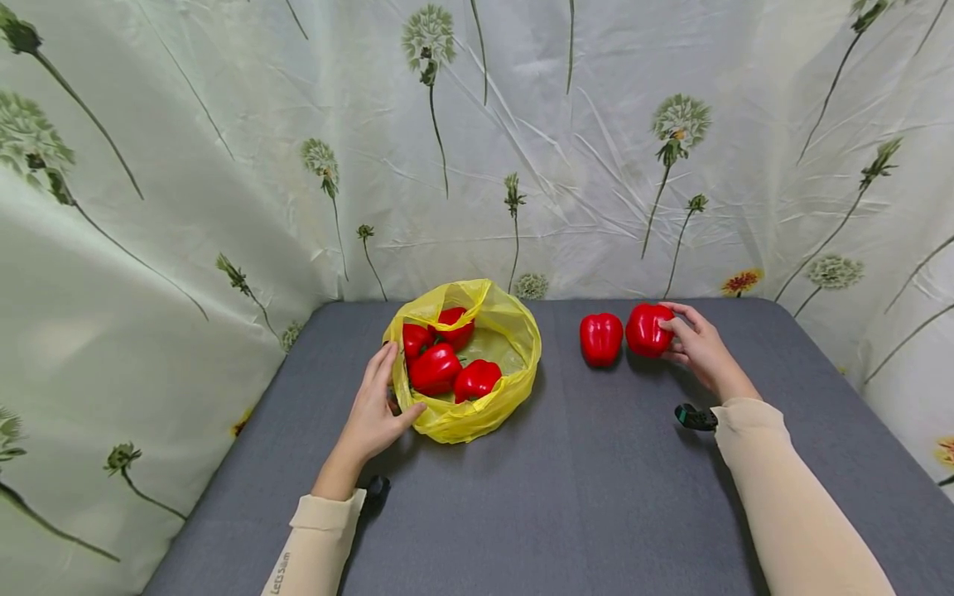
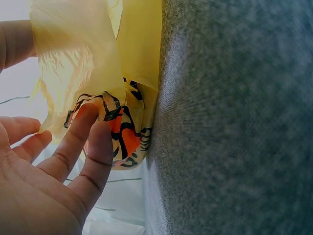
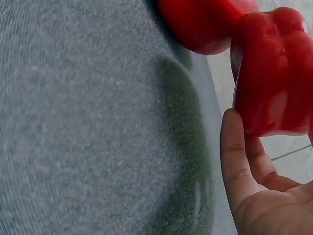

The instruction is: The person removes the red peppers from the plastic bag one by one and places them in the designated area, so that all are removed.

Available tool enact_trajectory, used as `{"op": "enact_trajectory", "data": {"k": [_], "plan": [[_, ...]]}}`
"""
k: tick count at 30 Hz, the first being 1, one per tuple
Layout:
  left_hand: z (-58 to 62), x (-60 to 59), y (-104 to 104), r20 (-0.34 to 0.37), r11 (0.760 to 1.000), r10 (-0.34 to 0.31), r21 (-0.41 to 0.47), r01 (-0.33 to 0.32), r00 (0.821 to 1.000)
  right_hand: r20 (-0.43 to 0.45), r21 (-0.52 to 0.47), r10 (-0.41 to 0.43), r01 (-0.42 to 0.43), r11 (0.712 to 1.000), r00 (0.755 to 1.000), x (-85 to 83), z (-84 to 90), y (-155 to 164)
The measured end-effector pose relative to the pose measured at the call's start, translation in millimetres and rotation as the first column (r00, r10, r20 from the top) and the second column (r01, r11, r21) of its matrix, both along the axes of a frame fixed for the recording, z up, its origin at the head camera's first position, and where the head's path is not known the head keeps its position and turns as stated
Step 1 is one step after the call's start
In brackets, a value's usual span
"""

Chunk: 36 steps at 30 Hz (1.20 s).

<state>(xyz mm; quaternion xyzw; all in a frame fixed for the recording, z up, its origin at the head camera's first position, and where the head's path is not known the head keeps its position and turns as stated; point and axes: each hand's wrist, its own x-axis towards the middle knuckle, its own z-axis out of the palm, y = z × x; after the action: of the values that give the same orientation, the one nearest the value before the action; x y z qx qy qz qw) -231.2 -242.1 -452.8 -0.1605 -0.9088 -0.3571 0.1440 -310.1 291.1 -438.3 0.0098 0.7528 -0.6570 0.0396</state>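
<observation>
On left sleeve (image 1: 298, 555) "Let's Slim", left hand (image 1: 376, 414) flat against yellow bag (image 1: 477, 414), right hand (image 1: 696, 348) gripping red pepper (image 1: 647, 329)

"let's slim" on left sleeve (image 1: 313, 555)

Brightness: the head view is evenly and softly lit, with no harsh glare.
Shadows: the yellow bag (image 1: 477, 364) casts a faint, short shadow toward 5 o'clock on the grey table (image 1: 581, 497); the right sleeve (image 1: 790, 505) has a soft shadow along its 9 o'clock side.
Distortion: the head view is wide-angle, so the floral curtain (image 1: 186, 165) bows at 9 and 3 o'clock.
Left wrist view: light shines through the bag's film; overexposed white at 9 o'clock; the left hand (image 2: 44, 181) is soft and out of focus.
Right wrist view: the cloth blurs toward 9 o'clock; a dark shadow lies beneath the red bell peppers (image 3: 274, 68), which carry dull highlights.
</observation>
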Motion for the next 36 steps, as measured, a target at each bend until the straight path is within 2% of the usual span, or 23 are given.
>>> {"op": "enact_trajectory", "data": {"k": [12, 26, 36], "plan": [[1.1, 0.1, 0.2, 0.006, 1.000, 0.005, -0.007, -0.005, 1.000, 0.021, 0.155, 0.016, -0.019, 0.988, 1.000, -0.9, -6.1, -0.4], [0.4, 0.4, -0.1, 0.024, 1.000, 0.007, -0.002, -0.007, 1.000, 0.025, 0.141, 0.011, -0.015, 0.990, 1.000, -0.2, -12.4, -1.5], [0.4, -0.2, 0.0, 0.016, 1.000, 0.003, -0.001, -0.003, 1.000, 0.017, 0.232, 0.028, -0.031, 0.972, 0.999, -0.3, -12.8, -4.9]]}}
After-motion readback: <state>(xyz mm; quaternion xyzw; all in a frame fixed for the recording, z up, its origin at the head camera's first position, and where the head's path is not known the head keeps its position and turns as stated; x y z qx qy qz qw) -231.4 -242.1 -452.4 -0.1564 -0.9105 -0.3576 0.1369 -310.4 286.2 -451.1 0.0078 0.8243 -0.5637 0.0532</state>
